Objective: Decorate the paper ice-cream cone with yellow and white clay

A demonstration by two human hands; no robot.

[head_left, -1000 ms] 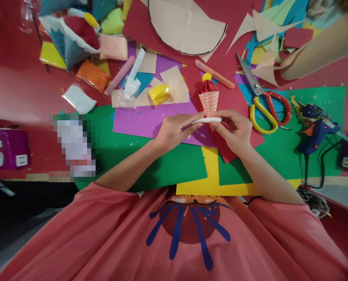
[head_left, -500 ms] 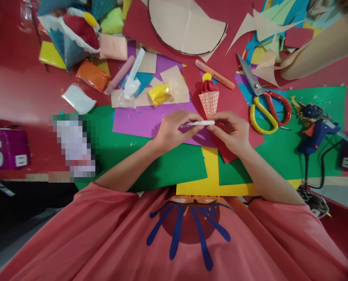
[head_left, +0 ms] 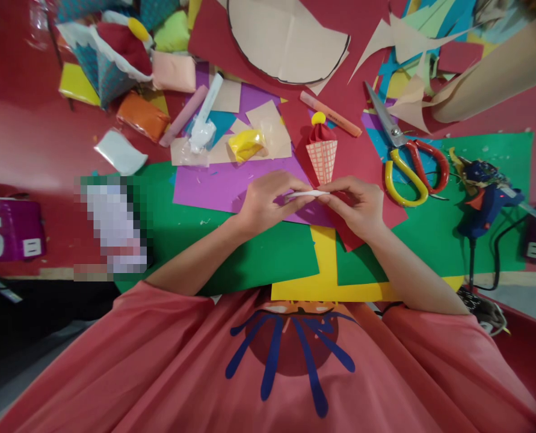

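At the centre of the frame, just below the paper cone [head_left: 322, 157], my left hand [head_left: 265, 199] and right hand [head_left: 362, 202] both pinch a thin white strip [head_left: 313, 193]. I judge I'm shaping it; any next squeeze calls for light, even pressure from both sides.

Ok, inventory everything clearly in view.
strip: 1, white, centre
small cone: 1, red-cream checked, beyond the strip
large cone: 1, teal, white-rimmed, upper left
cut-off pieces: 2, teal, top left
packets: at least 6, mixed colours, upper left half
markers: 3, orange, pink, white, upper middle
scissors: 1, red-yellow handles, right
glue gun: 1, blue, right
cutout: 1, cream, black-edged, top middle
roll: 1, tan, upper right
paper: many pieces, mixed colours, throughout
boxes: 2, purple, left and right edges
pixelated item: 1, lilac, left
table: 1, red, underneath
shirt: 1, coral, bottom
left hand: 1, at strip's left end
right hand: 1, at strip's right end
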